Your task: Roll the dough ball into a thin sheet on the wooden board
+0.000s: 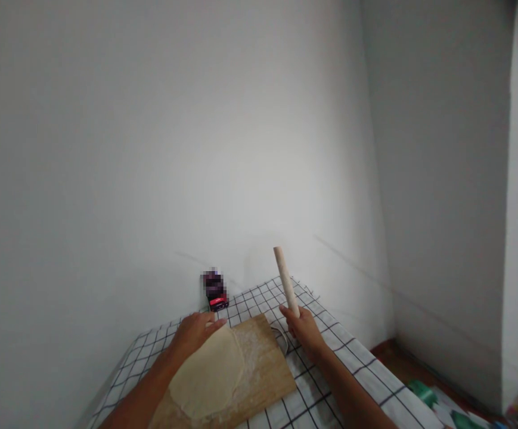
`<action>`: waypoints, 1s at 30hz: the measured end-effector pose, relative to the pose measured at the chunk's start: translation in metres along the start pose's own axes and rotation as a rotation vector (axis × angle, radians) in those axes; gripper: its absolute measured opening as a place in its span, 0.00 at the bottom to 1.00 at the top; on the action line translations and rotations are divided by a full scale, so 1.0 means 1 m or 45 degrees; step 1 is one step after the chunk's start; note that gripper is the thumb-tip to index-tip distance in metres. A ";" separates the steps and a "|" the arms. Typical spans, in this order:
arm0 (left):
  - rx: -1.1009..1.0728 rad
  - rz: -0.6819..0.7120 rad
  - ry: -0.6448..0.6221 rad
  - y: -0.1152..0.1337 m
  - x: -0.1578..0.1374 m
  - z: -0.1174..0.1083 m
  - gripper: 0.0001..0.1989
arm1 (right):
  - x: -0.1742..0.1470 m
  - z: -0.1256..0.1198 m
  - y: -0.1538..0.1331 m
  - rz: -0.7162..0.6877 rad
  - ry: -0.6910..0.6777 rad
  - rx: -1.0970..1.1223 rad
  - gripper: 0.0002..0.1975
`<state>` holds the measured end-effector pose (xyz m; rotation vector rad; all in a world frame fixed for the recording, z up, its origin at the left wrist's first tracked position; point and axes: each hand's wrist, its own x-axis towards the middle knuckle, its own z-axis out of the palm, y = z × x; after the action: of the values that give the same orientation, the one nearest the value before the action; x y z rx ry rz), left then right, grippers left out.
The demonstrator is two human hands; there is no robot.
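A wooden rolling pin (286, 280) stands tilted up in my right hand (306, 330), which is wrapped round its lower end, to the right of the board. On the wooden board (270, 369) lies a broad, flat, rounded sheet of dough (209, 375). My left hand (198, 330) is at the far edge of this sheet, thumb and fingers closed on the dough there. My left forearm covers part of the dough's left side. Pale flour dusts the board to the right of the sheet.
A white cloth with dark checks (259, 295) covers the table, which stands against a plain wall (223, 149). A dark, partly pixelated pack with red (216, 292) leans by the wall. A pale cord loop (282, 336) lies beside the board. Green items (422, 390) are low at right.
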<state>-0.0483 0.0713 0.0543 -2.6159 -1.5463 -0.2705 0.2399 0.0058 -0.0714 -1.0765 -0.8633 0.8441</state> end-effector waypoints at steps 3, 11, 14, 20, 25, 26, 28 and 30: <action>0.045 0.004 0.068 0.001 -0.012 -0.015 0.26 | 0.000 -0.001 0.000 0.000 -0.005 -0.013 0.25; 0.042 0.228 0.557 -0.013 -0.071 -0.089 0.30 | -0.002 -0.004 0.003 -0.003 -0.037 -0.075 0.24; 0.046 0.413 0.755 -0.027 -0.085 -0.124 0.29 | -0.002 -0.003 0.003 0.001 -0.042 -0.120 0.24; 0.027 0.593 0.558 -0.031 -0.053 -0.090 0.34 | -0.002 -0.002 0.002 -0.031 -0.052 -0.211 0.24; 0.007 0.609 0.308 0.010 0.010 0.014 0.39 | -0.003 -0.002 -0.001 -0.059 -0.050 -0.254 0.23; -0.005 0.600 0.281 0.020 0.021 0.030 0.39 | -0.003 -0.002 -0.001 -0.061 -0.045 -0.261 0.23; -0.040 0.575 0.231 0.034 0.037 0.051 0.39 | -0.003 -0.003 -0.003 -0.061 -0.037 -0.272 0.24; -0.088 0.531 0.197 0.040 0.047 0.060 0.37 | -0.003 -0.003 -0.004 -0.054 -0.033 -0.281 0.24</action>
<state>0.0151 0.1021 0.0052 -2.8083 -0.9311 -0.4811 0.2419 0.0010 -0.0692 -1.2368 -1.0156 0.7404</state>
